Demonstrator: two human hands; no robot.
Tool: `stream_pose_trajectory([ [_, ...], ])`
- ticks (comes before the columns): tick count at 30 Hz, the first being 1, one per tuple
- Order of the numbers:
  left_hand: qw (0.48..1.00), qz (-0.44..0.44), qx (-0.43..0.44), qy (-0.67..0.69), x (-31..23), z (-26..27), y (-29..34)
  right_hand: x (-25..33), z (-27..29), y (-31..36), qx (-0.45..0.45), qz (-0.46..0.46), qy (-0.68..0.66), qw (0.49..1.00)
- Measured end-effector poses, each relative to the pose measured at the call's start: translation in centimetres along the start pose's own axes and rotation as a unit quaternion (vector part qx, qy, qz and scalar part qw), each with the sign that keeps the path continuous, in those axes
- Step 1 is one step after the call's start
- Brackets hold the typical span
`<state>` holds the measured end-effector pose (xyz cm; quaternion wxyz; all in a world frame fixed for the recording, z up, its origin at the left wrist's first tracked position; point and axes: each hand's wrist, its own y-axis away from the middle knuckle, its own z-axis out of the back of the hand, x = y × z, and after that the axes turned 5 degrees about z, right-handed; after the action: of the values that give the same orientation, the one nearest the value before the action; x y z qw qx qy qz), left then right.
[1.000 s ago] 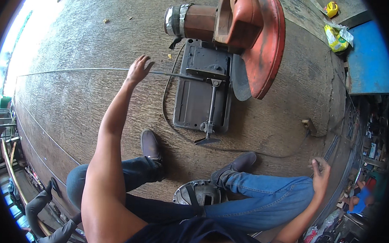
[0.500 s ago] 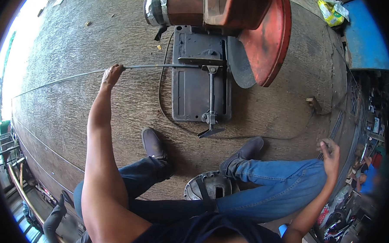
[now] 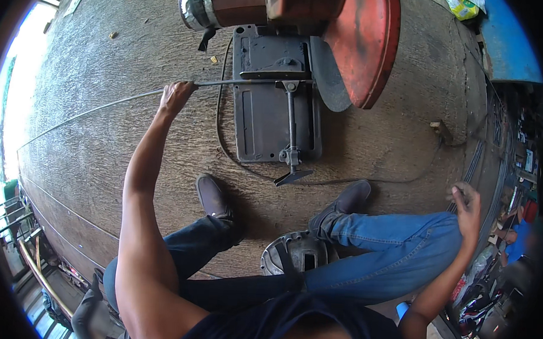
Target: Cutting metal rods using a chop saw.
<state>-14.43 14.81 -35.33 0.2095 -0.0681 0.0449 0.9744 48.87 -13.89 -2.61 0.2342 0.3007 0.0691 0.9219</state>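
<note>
My left hand is closed round a long thin metal rod. From my grip the rod runs right to the clamp of a cut-off saw and bends away leftward to the floor's far left edge. The saw's dark base lies on the floor in front of me. Above it sit a red blade guard, a grey cutting disc and a motor wrapped with silver tape. Beside my right knee, my right hand hangs with loosely bent fingers apart, and nothing shows in it.
A welding mask lies between my legs. The saw's cable curves across the floor. To the right are a small block, long metal bars and mixed clutter. A blue sheet and a yellow bag stand at the far right.
My left hand has moved right along the rod, closer to the saw. The view has shifted slightly, and my right hand stays beside the knee.
</note>
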Motion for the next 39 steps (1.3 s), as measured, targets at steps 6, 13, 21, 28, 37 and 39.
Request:
stream_pose_trajectory([
  [6, 0.995, -0.015, -0.032, 0.092, -3.0, -0.1, -1.9, -0.9, 0.3, 0.2, -0.014, -0.022, -0.026, 0.999],
  [13, 0.999, 0.034, -0.009, 0.038, 7.3, -1.4, 2.1, -1.5, 0.3, 0.3, -0.027, -0.038, -0.027, 0.999],
  [21, 0.997, 0.067, 0.034, -0.013, 6.5, -1.0, 2.1, -1.8, 0.4, 0.4, -0.012, -0.019, -0.042, 0.999],
  [28, 0.999, -0.033, 0.037, 0.017, -4.3, -0.4, -1.5, -1.2, 0.4, 0.8, -0.018, -0.029, -0.035, 0.999],
  [37, 0.976, 0.143, 0.158, -0.037, -2.5, 7.6, -4.3, -2.2, 0.8, 2.2, -0.024, 0.002, -0.019, 1.000],
  [39, 0.971, 0.161, 0.170, -0.054, 3.5, 12.2, -2.0, -2.0, 0.2, 1.6, -0.026, 0.039, -0.038, 0.998],
])
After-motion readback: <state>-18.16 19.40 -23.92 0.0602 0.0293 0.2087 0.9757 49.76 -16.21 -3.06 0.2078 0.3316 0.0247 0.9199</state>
